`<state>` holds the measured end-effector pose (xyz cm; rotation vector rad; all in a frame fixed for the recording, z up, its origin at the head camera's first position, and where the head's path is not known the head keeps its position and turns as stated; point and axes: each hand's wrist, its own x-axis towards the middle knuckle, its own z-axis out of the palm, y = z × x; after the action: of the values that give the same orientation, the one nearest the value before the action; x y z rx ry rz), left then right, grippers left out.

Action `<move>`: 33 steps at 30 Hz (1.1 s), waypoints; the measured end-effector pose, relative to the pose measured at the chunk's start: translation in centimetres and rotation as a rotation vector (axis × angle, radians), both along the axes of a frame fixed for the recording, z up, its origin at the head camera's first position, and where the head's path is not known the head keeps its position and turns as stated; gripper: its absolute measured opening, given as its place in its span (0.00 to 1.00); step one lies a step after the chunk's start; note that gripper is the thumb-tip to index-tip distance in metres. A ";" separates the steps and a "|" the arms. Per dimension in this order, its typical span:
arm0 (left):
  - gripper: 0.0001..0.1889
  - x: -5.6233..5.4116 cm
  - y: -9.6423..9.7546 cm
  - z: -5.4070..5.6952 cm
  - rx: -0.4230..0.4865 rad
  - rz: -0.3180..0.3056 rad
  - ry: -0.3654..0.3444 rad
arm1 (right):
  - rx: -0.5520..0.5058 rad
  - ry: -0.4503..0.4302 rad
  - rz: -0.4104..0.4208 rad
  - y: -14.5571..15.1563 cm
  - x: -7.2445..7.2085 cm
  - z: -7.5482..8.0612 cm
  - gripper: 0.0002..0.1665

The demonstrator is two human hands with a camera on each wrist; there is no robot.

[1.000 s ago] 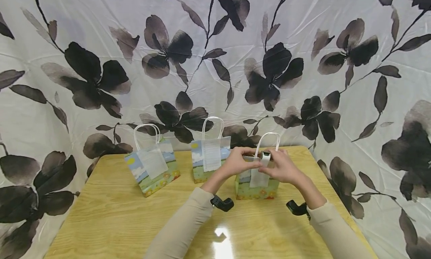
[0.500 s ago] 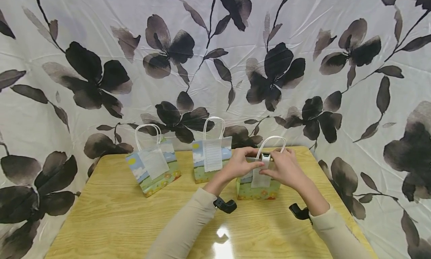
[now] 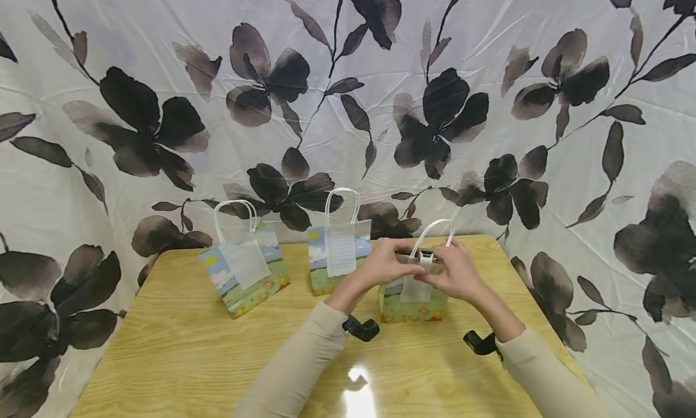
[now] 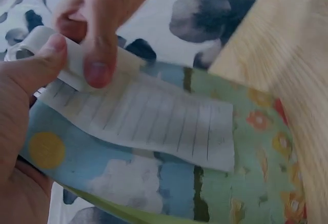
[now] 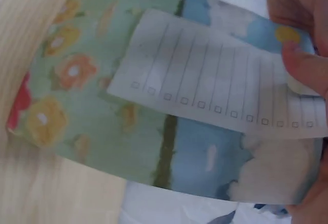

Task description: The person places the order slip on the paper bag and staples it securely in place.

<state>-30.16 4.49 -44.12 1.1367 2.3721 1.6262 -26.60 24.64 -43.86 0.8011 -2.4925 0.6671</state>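
A small paper gift bag [image 3: 413, 309] with a meadow print stands upright at the table's right, under both hands. A lined paper slip [image 4: 169, 121] lies against its front. At its top edge sits a small white device [image 3: 426, 257], which looks like a mini stapler, over the slip's upper end. My left hand [image 3: 383, 262] grips the bag's top edge from the left, its thumb on the device's end in the left wrist view. My right hand [image 3: 454, 270] pinches the device from the right, thumb pressing on it. The fingers behind the bag are hidden.
Two similar bags, a tilted one [image 3: 272, 273] at the left and an upright one [image 3: 321, 273] in the middle, carry paper slips on their fronts. The wooden table [image 3: 217, 357] ends at a floral cloth backdrop [image 3: 348, 134].
Both hands stay at the right bag's top edge. The bag's white handles lean more to the right than a second ago, and the white device tips slightly.
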 end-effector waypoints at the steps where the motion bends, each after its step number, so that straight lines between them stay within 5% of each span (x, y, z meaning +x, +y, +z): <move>1: 0.15 -0.1 0.1 0.0 0.002 -0.001 0.001 | -0.015 0.013 0.003 0.0 -0.1 -0.1 0.19; 7: 0.13 -0.2 0.0 -0.4 -0.003 0.047 0.005 | -0.093 0.059 -0.003 -0.5 -0.6 -0.8 0.26; 11: 0.13 -0.3 0.0 -1.1 -0.011 0.097 0.069 | -0.100 0.079 0.004 -0.6 -1.0 -1.1 0.29; 17: 0.15 0.0 0.3 -1.7 0.015 0.163 0.136 | 0.039 0.072 0.008 -0.4 -1.1 -0.8 0.22; 24: 0.14 0.1 0.7 -1.9 0.028 0.165 0.174 | 0.190 0.037 -0.044 -0.2 0.1 -0.4 0.19; 33: 0.13 -0.1 0.7 -2.0 -0.021 0.200 0.218 | -0.078 0.184 -0.065 -1.2 -0.5 -2.2 0.19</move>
<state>-30.23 5.20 -46.12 1.1612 2.7121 1.6027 -27.11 23.48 -46.04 0.7158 -2.3022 0.6341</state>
